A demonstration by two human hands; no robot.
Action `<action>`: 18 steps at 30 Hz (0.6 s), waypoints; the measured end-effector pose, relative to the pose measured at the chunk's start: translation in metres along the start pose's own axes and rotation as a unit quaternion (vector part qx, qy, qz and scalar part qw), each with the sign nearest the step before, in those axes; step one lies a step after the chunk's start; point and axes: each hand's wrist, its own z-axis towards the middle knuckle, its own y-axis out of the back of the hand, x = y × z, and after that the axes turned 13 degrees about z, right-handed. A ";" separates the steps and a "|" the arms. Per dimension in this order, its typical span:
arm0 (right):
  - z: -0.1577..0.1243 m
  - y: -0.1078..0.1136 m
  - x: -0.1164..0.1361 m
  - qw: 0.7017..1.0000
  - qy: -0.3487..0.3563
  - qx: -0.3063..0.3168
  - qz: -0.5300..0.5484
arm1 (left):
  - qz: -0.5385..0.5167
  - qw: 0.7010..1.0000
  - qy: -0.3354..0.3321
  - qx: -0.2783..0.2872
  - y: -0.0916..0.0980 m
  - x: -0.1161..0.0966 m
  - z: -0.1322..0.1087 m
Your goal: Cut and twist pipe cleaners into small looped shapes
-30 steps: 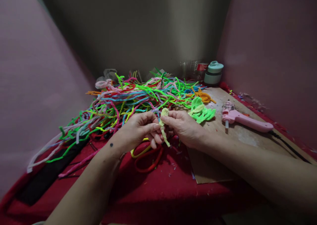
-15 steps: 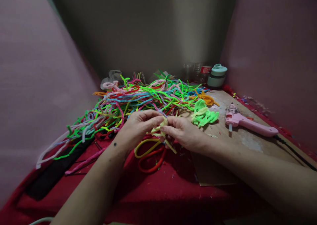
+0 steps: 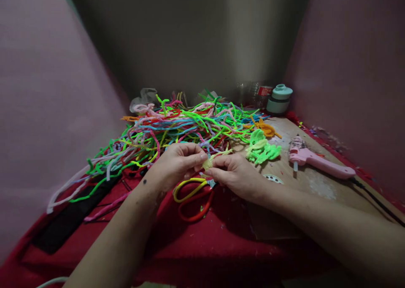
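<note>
Between my hands is a pale yellow pipe cleaner piece [image 3: 207, 164], bent into a small shape, with loose ends sticking up toward the pile. My left hand [image 3: 181, 163] pinches it from the left with thumb and forefinger. From the other side my right hand [image 3: 236, 174] pinches the same piece, its fingers partly hiding it. Just below lie scissors [image 3: 193, 198] with one yellow and one red handle loop, their blades mostly covered by my right hand. Bright green bent pipe cleaners [image 3: 262, 148] rest on the board to the right of my right hand.
A heap of many-coloured pipe cleaners [image 3: 190, 123] spreads behind my hands. On a brown board [image 3: 303, 184] lies a pink glue gun [image 3: 319, 159] with a black cord. An orange pipe cleaner piece [image 3: 265, 128], a lidded jar [image 3: 279, 99] and a red-labelled bottle [image 3: 264, 91] stand or lie farther back.
The pale yellow piece has been turned: its loose ends pointed down toward the scissors and now point up and right. My right hand has shifted slightly right and down.
</note>
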 end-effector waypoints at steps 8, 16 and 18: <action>0.002 0.001 -0.002 0.998 -0.007 0.032 -0.063 | 0.004 0.998 0.025 0.060 0.008 0.003 0.004; 0.003 0.003 -0.002 0.995 -0.084 0.047 0.005 | 0.118 0.989 -0.017 0.082 0.014 -0.003 0.003; 0.004 0.004 0.001 0.991 -0.119 0.046 0.038 | 0.111 0.991 -0.029 0.071 0.013 -0.003 0.004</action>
